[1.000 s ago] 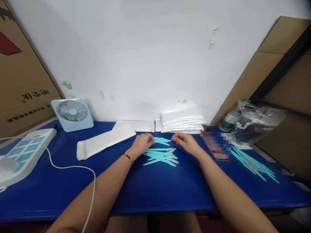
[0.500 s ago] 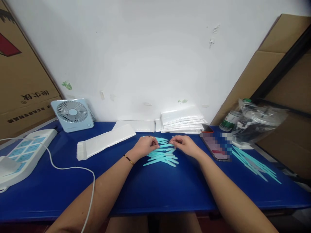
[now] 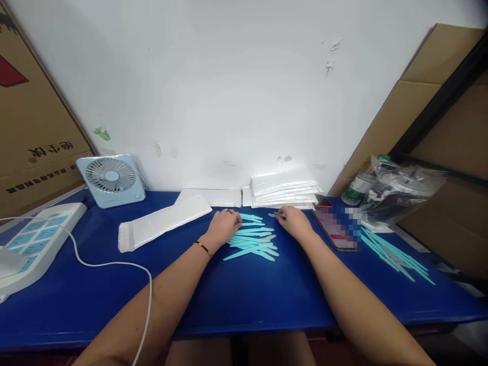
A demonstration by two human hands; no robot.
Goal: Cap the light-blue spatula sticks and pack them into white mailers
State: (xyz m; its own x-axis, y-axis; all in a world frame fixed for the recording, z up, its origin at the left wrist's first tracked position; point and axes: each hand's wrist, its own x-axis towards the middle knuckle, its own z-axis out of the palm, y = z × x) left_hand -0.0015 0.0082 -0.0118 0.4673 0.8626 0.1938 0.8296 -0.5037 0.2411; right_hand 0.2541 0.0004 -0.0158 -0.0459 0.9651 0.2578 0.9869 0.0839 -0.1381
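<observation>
Slim teal sticks with paler tips, which look like eyebrow razors (image 3: 253, 241), lie in a loose, crossing heap on the blue table. My left hand (image 3: 224, 227) is closed at the heap's upper left, its fingers curled round the ends of the top teal sticks; the thumb is partly hidden. To the right of the heap, my right hand (image 3: 295, 222) pinches a small pale grey piece (image 3: 275, 215) whose tip pokes out leftward. Whether that piece belongs to a razor is hidden by the fingers.
White padded mailers (image 3: 284, 190) are stacked against the wall, with one single mailer (image 3: 163, 223) at left. A phone (image 3: 335, 231) and more teal sticks (image 3: 396, 254) lie at right, by a plastic bag (image 3: 404, 188). A fan (image 3: 111, 178), power strip (image 3: 40, 239) and white cable (image 3: 114, 263) occupy the left.
My hands have parted: the left shifted slightly left and up, the right moved right and up off the heap. A pale grey piece now shows in the right fingers.
</observation>
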